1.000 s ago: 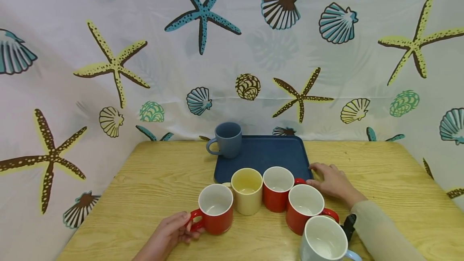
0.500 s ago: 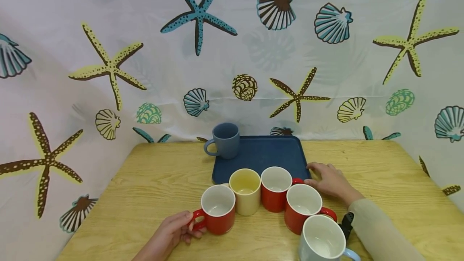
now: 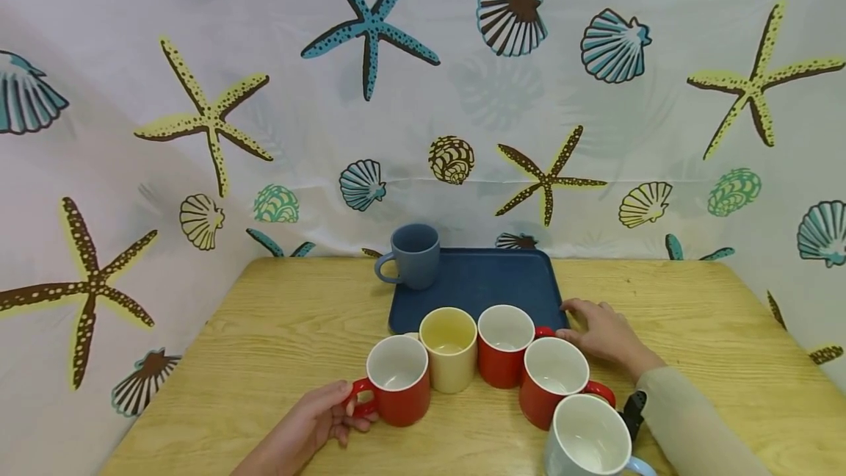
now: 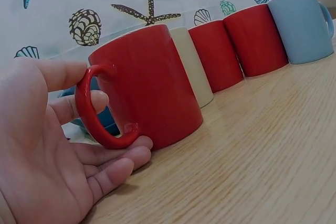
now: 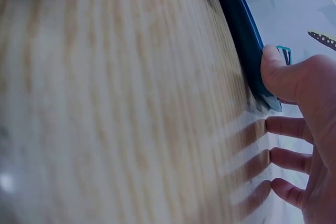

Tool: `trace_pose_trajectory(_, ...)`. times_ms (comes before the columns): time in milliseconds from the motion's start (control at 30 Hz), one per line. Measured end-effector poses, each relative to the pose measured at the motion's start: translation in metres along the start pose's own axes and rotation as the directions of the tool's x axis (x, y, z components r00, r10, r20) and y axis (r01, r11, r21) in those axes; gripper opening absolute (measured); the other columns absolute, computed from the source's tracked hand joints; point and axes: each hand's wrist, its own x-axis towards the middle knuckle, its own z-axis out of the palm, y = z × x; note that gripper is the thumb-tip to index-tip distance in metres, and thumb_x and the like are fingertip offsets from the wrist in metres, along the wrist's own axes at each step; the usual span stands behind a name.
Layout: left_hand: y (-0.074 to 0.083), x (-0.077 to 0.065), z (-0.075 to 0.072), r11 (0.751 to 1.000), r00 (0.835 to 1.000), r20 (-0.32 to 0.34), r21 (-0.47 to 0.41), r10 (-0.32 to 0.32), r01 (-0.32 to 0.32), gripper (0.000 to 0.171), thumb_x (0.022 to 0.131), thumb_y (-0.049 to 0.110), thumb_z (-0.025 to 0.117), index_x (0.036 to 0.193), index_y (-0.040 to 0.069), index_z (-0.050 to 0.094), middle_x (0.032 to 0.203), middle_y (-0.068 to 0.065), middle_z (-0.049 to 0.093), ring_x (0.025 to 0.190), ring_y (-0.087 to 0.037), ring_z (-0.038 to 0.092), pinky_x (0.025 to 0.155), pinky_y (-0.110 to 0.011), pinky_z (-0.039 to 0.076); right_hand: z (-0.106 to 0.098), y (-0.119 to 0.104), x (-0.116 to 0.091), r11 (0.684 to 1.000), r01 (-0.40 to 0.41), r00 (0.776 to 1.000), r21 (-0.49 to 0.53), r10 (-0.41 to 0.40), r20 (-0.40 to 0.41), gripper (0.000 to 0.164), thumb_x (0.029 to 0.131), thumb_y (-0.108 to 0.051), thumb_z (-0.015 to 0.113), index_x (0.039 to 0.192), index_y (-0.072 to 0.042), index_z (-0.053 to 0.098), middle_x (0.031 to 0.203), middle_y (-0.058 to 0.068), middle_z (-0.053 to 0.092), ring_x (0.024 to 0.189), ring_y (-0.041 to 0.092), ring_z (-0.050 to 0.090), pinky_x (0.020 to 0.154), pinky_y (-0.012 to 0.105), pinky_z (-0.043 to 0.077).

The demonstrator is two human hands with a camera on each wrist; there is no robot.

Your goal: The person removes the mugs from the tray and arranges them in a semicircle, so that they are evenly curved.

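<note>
My left hand [image 3: 324,413] pinches the handle of a red mug [image 4: 144,90] with a white inside, thumb and index finger at the loop and the other fingertips low by its base. The mug stands upright at the left end of a row. My right hand [image 3: 604,333] holds the near right corner of a dark blue tray [image 3: 499,278]. Its thumb [image 5: 270,69] lies against the tray's front edge, and the index finger is mostly hidden in the right wrist view. The remaining fingertips rest near the tabletop. A blue-grey mug [image 3: 416,255] stands on the tray's left part.
Beside the held mug stands a pale yellow mug [image 3: 449,351]. Two more red mugs, one [image 3: 505,351] farther back and one [image 3: 542,388] nearer, continue the row. A light blue mug [image 3: 588,439] ends it at front right. A patterned cloth [image 3: 423,94] hangs behind the table.
The red mug in my left hand has shifted slightly right, closer to the yellow mug. My right hand stays at the tray's corner.
</note>
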Motion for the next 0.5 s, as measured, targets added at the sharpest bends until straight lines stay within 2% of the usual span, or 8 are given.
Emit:
trace_pose_trajectory(300,0.0013,0.0004,-0.0013,1.0,1.0,0.029,-0.012,-0.011,0.011,0.035,0.101,0.034,0.035,0.09,0.01,0.057,0.111,-0.016,0.063,0.098,-0.024,0.06,0.082,-0.032,0.048,0.0,0.0018,0.0,1.0,-0.006,1.0,0.004,0.006,-0.007,0.068,0.079,-0.053,0.066,0.13,-0.01,0.052,0.13,0.017,0.051,0.113,0.039,0.043,0.088,0.059,0.038)
trace_pose_trajectory(500,0.0051,-0.0011,-0.0034,0.999,0.999,0.013,0.015,-0.052,0.052,0.036,0.099,0.036,0.04,0.099,0.006,0.06,0.108,-0.014,0.064,0.099,-0.026,0.06,0.079,-0.032,0.048,0.0009,0.0015,0.0006,1.0,-0.011,1.0,-0.001,0.011,-0.01,0.064,0.08,-0.049,0.067,0.129,-0.011,0.052,0.13,0.016,0.052,0.113,0.037,0.043,0.089,0.058,0.037)
